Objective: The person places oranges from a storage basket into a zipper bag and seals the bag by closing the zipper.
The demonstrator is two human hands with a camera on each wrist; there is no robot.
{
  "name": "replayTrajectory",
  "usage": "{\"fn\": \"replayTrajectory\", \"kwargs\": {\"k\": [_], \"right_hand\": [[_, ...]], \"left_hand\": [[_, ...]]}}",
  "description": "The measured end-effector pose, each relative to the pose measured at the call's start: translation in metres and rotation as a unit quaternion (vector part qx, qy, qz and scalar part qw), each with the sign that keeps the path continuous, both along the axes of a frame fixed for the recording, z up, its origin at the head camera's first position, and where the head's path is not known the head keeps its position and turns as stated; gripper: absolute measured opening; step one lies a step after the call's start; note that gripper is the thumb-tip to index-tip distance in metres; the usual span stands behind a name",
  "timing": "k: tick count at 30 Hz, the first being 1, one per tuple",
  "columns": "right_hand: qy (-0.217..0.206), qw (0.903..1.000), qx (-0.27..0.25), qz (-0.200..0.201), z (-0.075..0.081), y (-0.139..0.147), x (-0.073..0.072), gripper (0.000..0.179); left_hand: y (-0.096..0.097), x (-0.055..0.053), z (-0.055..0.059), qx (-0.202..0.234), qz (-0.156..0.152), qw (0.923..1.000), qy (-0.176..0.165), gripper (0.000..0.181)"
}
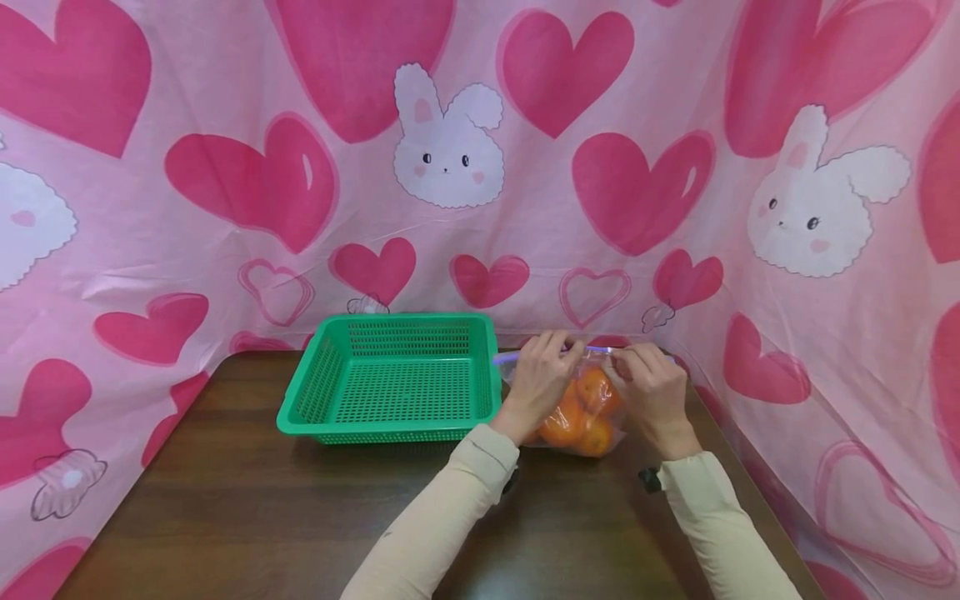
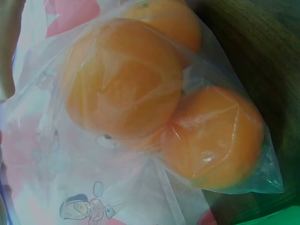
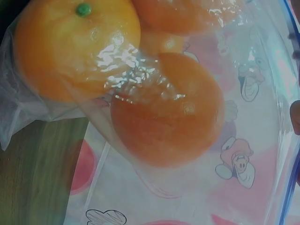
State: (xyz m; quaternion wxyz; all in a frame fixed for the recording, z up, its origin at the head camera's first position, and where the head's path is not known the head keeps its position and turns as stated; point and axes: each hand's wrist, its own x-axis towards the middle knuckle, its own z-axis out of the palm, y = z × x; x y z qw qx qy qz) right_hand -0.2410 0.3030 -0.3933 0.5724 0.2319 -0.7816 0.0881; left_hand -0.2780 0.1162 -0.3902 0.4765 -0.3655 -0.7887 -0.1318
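A clear zip bag point(image 1: 609, 435) with a purple-blue zip strip along its top holds several oranges point(image 1: 564, 422). My left hand point(image 1: 542, 375) pinches the strip left of its middle, and my right hand point(image 1: 654, 392) pinches it toward the right end. In the left wrist view the oranges point(image 2: 124, 82) press against the film, with a finger at the left edge. The right wrist view shows an orange point(image 3: 77, 51) with a green stem spot, and the blue zip strip point(image 3: 289, 187) runs down the right side beside my fingertips.
A green plastic basket point(image 1: 390, 435) with perforated walls stands left of the bag on the brown wooden table point(image 1: 247, 500). Pink cloth point(image 1: 540, 217) printed with hearts and rabbits hangs behind and at both sides of the table.
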Motion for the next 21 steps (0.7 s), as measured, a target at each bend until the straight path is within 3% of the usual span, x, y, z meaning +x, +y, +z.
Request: {"fn": "replayTrajectory", "kwargs": {"k": [11, 21], "right_hand": [[-0.023, 0.9996, -0.002, -0.014, 0.0024, 0.0068, 0.0009, 0.015], [0.009, 0.9998, -0.009, 0.018, 0.0023, 0.0007, 0.0035, 0.007]], "left_hand": [[-0.0039, -0.0025, 0.0006, 0.007, -0.002, 1.0, 0.001, 0.016], [-0.0013, 0.0009, -0.0014, 0.017, -0.016, 0.9997, 0.011, 0.013]]}}
